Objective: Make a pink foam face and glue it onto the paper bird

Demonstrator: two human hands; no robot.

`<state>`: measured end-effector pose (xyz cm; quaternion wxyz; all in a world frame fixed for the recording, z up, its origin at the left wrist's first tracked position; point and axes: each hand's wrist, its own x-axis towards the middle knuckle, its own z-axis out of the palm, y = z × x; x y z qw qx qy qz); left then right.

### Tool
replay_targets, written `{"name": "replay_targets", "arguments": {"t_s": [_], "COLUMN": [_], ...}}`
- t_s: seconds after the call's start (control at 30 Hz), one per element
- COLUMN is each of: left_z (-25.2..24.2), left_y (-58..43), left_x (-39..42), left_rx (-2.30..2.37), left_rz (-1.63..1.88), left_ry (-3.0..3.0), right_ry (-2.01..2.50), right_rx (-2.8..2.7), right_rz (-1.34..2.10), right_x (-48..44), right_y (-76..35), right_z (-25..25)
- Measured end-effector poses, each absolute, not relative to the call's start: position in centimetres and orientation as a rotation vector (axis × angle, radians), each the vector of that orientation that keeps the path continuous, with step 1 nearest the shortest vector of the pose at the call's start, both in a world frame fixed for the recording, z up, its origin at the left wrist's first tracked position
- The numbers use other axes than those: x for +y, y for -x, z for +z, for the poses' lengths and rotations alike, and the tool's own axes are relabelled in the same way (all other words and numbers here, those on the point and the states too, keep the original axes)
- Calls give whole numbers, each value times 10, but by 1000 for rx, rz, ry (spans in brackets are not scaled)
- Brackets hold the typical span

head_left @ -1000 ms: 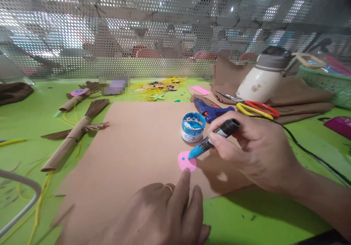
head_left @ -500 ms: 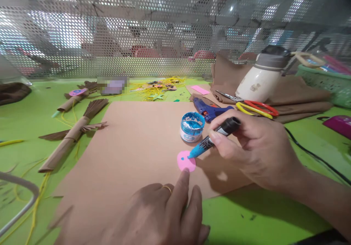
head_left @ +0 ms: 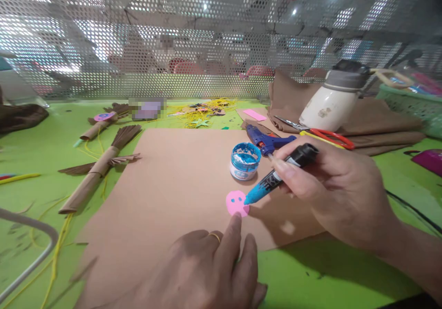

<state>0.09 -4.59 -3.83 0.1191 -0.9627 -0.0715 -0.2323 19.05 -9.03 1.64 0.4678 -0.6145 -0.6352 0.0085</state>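
A small pink paper circle [head_left: 235, 201] with two blue dots lies on the large brown paper sheet [head_left: 172, 180]. My left hand [head_left: 210, 267], a ring on one finger, pins the circle's lower edge with its index fingertip; its fingers are apart. In my right hand [head_left: 338, 184] is a black marker [head_left: 278, 175] pinched between thumb and fingers. The marker's blue-coated tip is at the circle's right side; whether it touches cannot be told. Just behind the circle stands an open jar of blue paint [head_left: 245, 161].
A blue glue gun [head_left: 265, 138], red-and-yellow scissors [head_left: 328, 137] and a white bottle [head_left: 329, 102] stand or lie behind my right hand. Rolled brown paper figures [head_left: 93, 177] and yellow string lie left. A perforated metal screen [head_left: 145, 55] rises behind the green table.
A second blue dot now shows on the pink circle. The marker has moved slightly right, its tip toward the circle's right edge. The left fingertip still holds the circle.
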Motion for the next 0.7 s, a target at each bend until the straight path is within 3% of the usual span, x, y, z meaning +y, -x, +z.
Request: {"name": "replay_targets", "arguments": {"t_s": [0.7], "left_z": [-21], "left_y": [2], "left_x": [-43], "left_rx": [-111], "left_rz": [-460], "left_ry": [2735], "right_ry": [1500], "right_rx": [-1486], "right_rz": [234], "right_x": [-89], "right_y": [-193], "right_z": [9]}}
